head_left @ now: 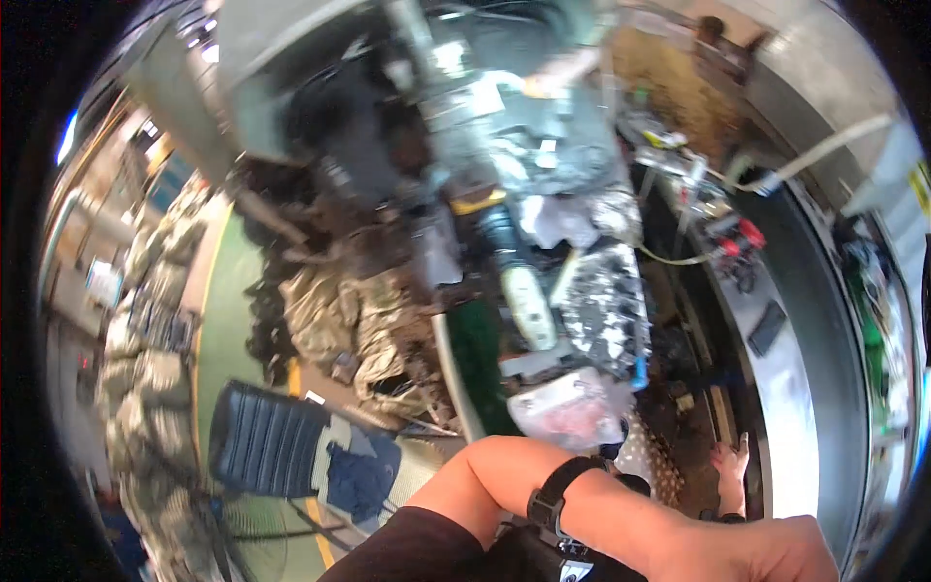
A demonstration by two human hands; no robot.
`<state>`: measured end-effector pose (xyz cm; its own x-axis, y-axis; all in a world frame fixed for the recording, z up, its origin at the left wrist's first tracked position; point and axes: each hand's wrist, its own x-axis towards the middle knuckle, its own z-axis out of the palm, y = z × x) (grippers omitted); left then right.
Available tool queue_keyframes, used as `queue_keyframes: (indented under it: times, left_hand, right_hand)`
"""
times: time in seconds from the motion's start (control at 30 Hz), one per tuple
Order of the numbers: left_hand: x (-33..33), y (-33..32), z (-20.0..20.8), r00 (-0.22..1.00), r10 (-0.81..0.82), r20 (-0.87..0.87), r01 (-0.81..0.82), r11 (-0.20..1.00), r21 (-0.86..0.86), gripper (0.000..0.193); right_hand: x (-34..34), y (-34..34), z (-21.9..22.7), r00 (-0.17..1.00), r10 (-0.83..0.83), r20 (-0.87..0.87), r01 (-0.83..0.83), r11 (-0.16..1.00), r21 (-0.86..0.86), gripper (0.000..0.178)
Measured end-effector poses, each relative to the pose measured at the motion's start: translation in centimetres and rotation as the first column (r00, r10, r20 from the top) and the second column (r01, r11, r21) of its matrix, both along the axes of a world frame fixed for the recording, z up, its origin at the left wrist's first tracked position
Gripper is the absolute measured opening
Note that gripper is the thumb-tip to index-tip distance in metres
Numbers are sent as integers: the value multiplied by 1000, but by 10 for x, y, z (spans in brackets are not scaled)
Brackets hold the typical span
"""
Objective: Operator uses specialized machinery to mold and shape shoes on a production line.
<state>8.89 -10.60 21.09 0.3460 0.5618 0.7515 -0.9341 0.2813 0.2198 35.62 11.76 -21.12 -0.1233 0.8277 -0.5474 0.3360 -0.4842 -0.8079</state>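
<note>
My left arm reaches across the front to the right, a black strap round its forearm. My left hand [761,550] is at the lower right edge, back upward, its fingers bent down out of sight. Whether it holds anything is hidden. Farther up and right, my right hand [732,468] is beside the pale work ledge [787,436], thumb and fingers apart, and I see nothing in it. A dark strap circles that wrist. Left of the right hand lies a clear bag [572,407] with pinkish contents. A dark-and-white elongated device [524,291] extends beyond the bag; its kind is blurred.
A dark padded chair [267,436] with blue cloth on it stands at the left. Camouflage-like fabric [325,315] is heaped beyond it. On the ledge lies a dark flat object [766,327], near a red item [742,238]. Stacked bundles [150,378] line the far left floor.
</note>
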Motion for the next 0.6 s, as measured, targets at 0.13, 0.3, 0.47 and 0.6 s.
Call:
queue_keyframes:
  times: [0.13, 0.3, 0.47, 0.6]
  left_hand:
    - [28, 37, 8, 949, -314, -24, 310, 946, -98, 32]
    - [85, 93, 8, 916, -385, -113, 386, 922, -13, 31]
    - [184, 129, -9, 850, -518, 95, 524, 850, -49, 31]
    - [222, 192, -8, 934, -339, -109, 346, 937, 54, 28]
  right_hand:
    - [94, -24, -4, 957, -275, 86, 275, 961, 20, 83]
    - [148, -34, -11, 916, -401, -5, 401, 916, 16, 82]
    - [181, -10, -16, 920, -333, -206, 366, 918, 150, 79]
    - [189, 26, 23, 970, -179, -166, 221, 932, 287, 76]
